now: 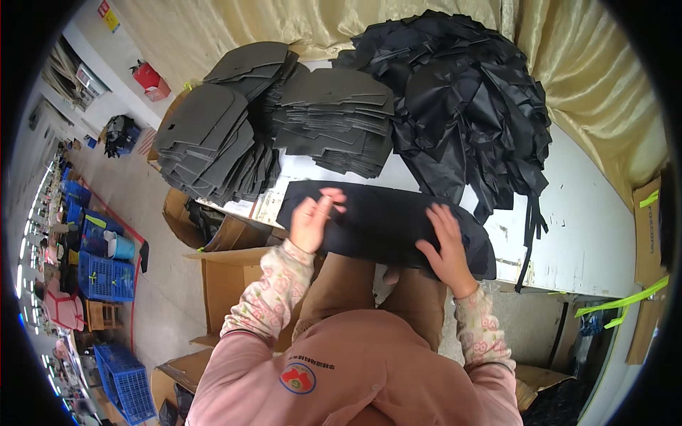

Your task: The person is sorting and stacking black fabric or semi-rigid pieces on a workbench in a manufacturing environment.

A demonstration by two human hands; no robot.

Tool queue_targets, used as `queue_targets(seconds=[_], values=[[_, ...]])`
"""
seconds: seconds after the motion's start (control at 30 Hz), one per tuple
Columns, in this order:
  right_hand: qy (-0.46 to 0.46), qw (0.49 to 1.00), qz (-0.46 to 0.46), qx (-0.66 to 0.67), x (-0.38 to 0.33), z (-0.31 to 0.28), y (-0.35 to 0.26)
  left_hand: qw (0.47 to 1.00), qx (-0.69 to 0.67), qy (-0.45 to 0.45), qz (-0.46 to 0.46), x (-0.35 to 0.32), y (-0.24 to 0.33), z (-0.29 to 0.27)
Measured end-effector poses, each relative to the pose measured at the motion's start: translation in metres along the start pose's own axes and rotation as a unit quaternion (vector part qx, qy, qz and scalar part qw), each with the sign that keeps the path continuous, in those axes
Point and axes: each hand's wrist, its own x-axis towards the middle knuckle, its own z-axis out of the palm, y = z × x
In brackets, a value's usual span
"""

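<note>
A black fabric piece (383,220) lies across the table's near edge in front of me, its front part hanging over toward my lap. My left hand (311,221) is above its left part, thumb and fingers drawn together in a pinch; whatever is between them, if anything, is too small to make out. Flat on the right part of the fabric rests my right hand (447,245), fingers stretched and thumb apart. Beyond the fabric are stacks of dark grey foam-like panels (334,92), and more such panels (202,128) fan out to the left.
A big heap of black fabric pieces (462,92) fills the back right of the white table (582,234), one strap (527,248) hanging over its edge. Open cardboard boxes (220,284) stand left of my legs. Blue crates (106,273) line the floor farther left. A gold curtain (582,92) hangs behind.
</note>
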Motion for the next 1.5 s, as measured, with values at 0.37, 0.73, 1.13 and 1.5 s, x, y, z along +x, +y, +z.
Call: queue_targets(seconds=[0.37, 0.73, 1.13, 1.5], values=[[0.028, 0.919, 0.072, 0.387, 0.071, 0.027, -0.039, 0.888, 0.356, -0.103, 0.272, 0.093, 0.088, 0.021], [-0.05, 0.891, 0.096, 0.441, 0.057, 0.037, -0.031, 0.73, 0.649, -0.197, 0.091, 0.229, 0.101, -0.027], [0.097, 0.873, 0.053, 0.475, 0.076, 0.023, -0.066, 0.955, 0.162, -0.123, 0.214, 0.026, 0.123, 0.06], [0.105, 0.965, -0.141, 0.195, 0.033, 0.022, -0.011, 0.828, 0.368, -0.26, 0.335, 0.006, 0.064, 0.067]])
